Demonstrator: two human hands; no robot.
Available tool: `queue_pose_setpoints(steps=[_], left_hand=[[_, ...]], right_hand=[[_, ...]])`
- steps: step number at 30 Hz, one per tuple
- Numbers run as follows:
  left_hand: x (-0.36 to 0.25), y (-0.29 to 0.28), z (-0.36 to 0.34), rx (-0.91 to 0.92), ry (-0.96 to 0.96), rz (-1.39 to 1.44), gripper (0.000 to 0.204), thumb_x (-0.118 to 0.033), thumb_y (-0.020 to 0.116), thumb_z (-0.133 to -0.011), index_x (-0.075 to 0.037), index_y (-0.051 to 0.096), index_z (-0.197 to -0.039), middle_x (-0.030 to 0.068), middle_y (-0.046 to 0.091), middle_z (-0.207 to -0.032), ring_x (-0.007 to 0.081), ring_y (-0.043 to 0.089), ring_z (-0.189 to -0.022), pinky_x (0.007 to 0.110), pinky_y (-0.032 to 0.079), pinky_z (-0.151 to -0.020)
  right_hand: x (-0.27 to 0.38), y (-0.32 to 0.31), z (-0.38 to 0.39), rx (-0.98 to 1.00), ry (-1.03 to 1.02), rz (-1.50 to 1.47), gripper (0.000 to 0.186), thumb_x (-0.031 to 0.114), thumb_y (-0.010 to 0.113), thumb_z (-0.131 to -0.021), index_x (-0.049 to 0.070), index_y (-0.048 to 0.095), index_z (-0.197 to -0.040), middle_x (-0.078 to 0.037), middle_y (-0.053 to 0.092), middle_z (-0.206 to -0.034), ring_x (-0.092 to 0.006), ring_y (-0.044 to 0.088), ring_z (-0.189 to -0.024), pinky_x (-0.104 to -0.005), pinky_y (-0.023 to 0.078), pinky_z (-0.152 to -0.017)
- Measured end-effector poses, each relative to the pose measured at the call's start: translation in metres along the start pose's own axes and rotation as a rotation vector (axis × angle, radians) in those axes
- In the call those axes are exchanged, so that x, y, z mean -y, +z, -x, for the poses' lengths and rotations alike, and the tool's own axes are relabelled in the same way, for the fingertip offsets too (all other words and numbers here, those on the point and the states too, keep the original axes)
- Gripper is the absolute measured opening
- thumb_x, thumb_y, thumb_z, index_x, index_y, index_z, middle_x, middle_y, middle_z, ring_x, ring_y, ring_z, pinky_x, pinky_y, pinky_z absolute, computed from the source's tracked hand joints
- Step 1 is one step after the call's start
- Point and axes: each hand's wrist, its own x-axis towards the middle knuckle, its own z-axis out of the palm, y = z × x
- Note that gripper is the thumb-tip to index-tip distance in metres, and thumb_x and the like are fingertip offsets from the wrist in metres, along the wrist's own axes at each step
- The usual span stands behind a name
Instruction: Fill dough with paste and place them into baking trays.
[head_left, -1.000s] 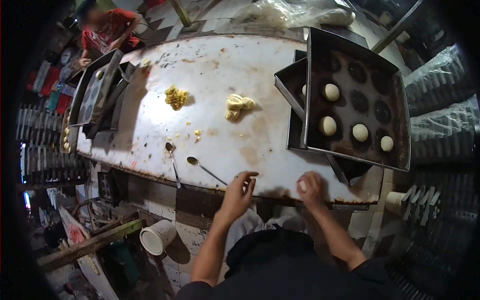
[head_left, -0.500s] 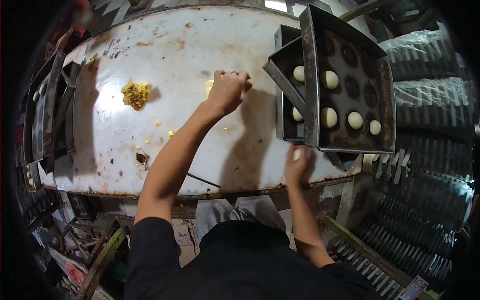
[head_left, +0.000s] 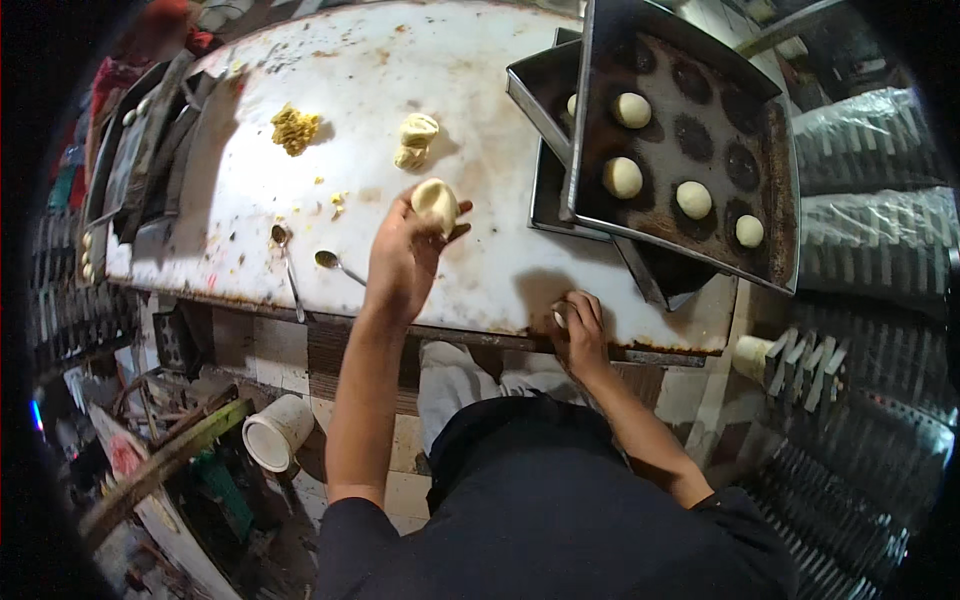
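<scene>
My left hand (head_left: 405,245) is raised over the middle of the table, its fingers curled around a flattened, hollowed piece of pale dough (head_left: 435,204). Just beyond it, two or so joined lumps of the same dough (head_left: 417,139) lie on the tabletop. A heap of crumbly yellow filling (head_left: 295,128) sits further left. By the near table edge, my right hand (head_left: 583,325) is closed, with a bit of pale dough (head_left: 559,317) showing at its thumb side; most of that piece is hidden. Two metal spoons (head_left: 291,275) (head_left: 338,265) rest near the left front edge.
Stacked dark metal trays (head_left: 690,150) stand at the right, the top one holding several round dough balls (head_left: 693,200). More trays (head_left: 140,150) are at the far left. Yellow crumbs dot the white table (head_left: 480,90). A white bucket (head_left: 278,432) stands below, left of me.
My left hand has drawn back toward me from the dough lumps, now carrying a piece of dough. My right hand has come down near the table edge. The view has shifted.
</scene>
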Motion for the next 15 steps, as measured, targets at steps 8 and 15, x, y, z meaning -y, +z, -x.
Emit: queue_pose_setpoints(steps=[8,15], left_hand=[[0.077,0.03,0.124,-0.126,0.198,0.15,0.051,-0.002,0.06,-0.094,0.001,0.042,-0.142,0.0118,0.059,-0.11,0.0234,0.063,-0.094,0.038,0.051,-0.083],[0.13,0.026,0.156,-0.345,0.135,0.263,0.019,-0.022,0.059,-0.104,-0.007,0.057,-0.115,0.0066,0.062,-0.104,0.018,0.061,-0.086,0.033,0.05,-0.079]], right_hand=[[-0.042,-0.054,-0.013,0.256,0.8,-1.399,0.045,0.034,0.064,-0.1,-0.002,0.061,-0.128,-0.016,0.065,-0.12,-0.028,0.063,-0.108,-0.0409,0.052,-0.094],[-0.024,-0.006,-0.031,0.386,0.725,-1.191,0.052,0.033,0.071,-0.094,-0.004,0.058,-0.129,-0.023,0.059,-0.128,-0.0344,0.06,-0.115,-0.044,0.05,-0.101]])
